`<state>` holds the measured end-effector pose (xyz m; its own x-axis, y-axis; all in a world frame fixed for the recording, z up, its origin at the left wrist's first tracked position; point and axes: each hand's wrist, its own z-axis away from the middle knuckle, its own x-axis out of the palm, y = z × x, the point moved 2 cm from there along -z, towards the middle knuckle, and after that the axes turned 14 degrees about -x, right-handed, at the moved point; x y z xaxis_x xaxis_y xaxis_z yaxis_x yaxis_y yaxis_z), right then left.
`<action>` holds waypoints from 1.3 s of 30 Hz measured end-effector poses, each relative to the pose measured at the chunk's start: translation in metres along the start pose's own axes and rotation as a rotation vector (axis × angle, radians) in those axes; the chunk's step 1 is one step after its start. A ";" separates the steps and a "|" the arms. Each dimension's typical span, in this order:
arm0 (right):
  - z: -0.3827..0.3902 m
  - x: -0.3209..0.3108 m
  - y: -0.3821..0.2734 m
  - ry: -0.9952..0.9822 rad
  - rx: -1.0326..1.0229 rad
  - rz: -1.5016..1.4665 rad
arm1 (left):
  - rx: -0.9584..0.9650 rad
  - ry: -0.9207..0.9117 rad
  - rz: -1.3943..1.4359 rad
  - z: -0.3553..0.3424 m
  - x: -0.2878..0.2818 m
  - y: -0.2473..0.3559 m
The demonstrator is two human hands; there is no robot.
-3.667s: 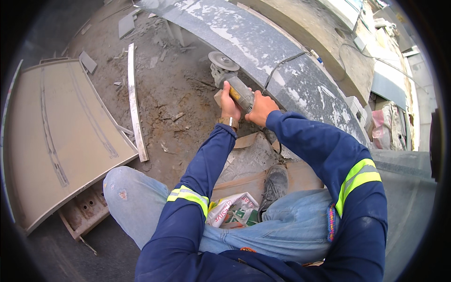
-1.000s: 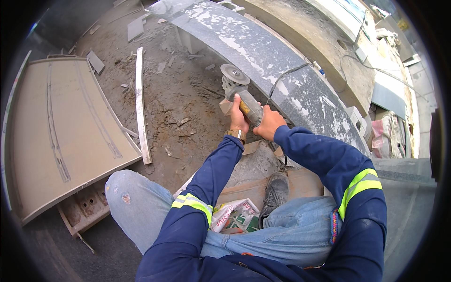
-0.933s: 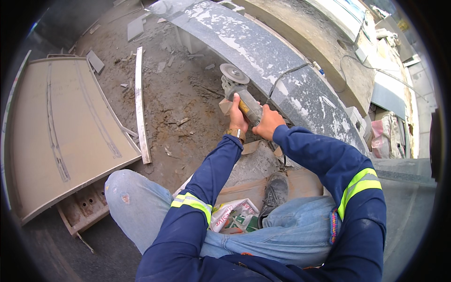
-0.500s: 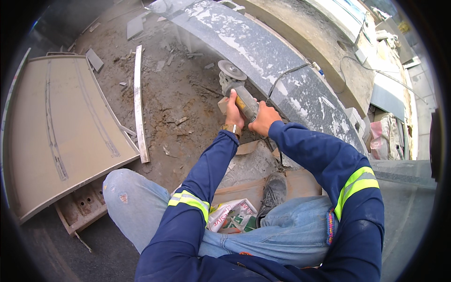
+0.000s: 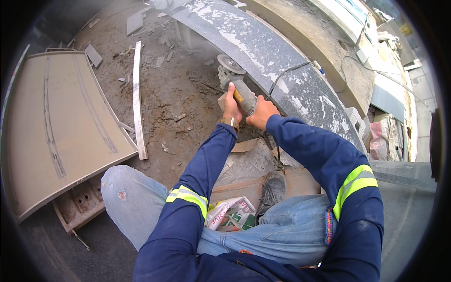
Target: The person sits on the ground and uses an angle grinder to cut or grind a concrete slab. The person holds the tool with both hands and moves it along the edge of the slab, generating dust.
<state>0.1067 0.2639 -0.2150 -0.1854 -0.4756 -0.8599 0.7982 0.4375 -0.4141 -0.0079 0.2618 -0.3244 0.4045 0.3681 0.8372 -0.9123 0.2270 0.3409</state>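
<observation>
Both of my hands hold an angle grinder [image 5: 242, 92] with a grey and yellow body. My left hand [image 5: 231, 107] wraps round its middle, thumb along the top. Behind it, my right hand [image 5: 263, 113] grips the rear end. The grinder's round disc [image 5: 231, 64] is at the near long edge of a dark grey slab [image 5: 282, 66] with white patches; whether it touches that edge I cannot tell. Pale dust hangs beyond the disc, toward the slab's far end. A black cable [image 5: 287, 71] loops over the slab.
On the left a large beige panel [image 5: 35, 108] rests on a rusty metal channel [image 5: 79, 205]. A narrow white strip [image 5: 137, 103] lies on the dirt ground among broken pieces. A printed bag [image 5: 230, 212] is beside my shoe [image 5: 271, 195]. Beyond the slab runs a concrete ledge [image 5: 300, 28].
My hands and the grinder have shifted very slightly left and up in the view, the disc staying by the slab's edge. The grip is the same.
</observation>
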 end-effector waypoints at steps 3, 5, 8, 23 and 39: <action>-0.001 -0.005 -0.006 -0.045 0.032 -0.009 | -0.011 -0.001 0.006 -0.001 0.000 0.003; -0.004 -0.005 -0.007 -0.068 0.050 -0.010 | -0.012 0.002 0.007 -0.003 -0.001 0.004; -0.008 -0.003 -0.006 -0.069 0.056 -0.002 | -0.008 0.007 0.004 -0.007 -0.002 0.006; 0.003 0.000 0.004 -0.057 0.030 0.007 | 0.028 0.039 -0.015 0.004 0.003 -0.005; 0.022 -0.001 0.007 -0.055 0.009 0.003 | 0.011 0.010 -0.025 0.016 0.005 -0.021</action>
<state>0.1250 0.2512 -0.2106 -0.1516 -0.5153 -0.8435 0.8036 0.4326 -0.4088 0.0122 0.2438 -0.3207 0.4274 0.3715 0.8242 -0.9027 0.2260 0.3663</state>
